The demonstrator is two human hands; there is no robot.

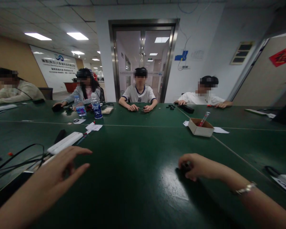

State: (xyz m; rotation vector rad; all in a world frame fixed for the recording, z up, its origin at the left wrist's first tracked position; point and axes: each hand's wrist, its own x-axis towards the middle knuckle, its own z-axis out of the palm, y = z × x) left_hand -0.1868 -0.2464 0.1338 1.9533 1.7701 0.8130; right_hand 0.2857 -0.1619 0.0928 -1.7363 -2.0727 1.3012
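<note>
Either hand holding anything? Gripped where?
Left hand: open, holds nothing. Right hand: curled over a small dark object on the table; the hand covers most of it, so where it is gripped cannot be told.

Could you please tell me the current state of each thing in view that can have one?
left hand: open, fingers spread, raised above the table.
right hand: curled shut on a small dark object, resting on the table.
cardboard box: open on top, red-tipped tube leaning inside.
water bottles: upright.
glass door: shut.
ceiling lights: on.
</note>
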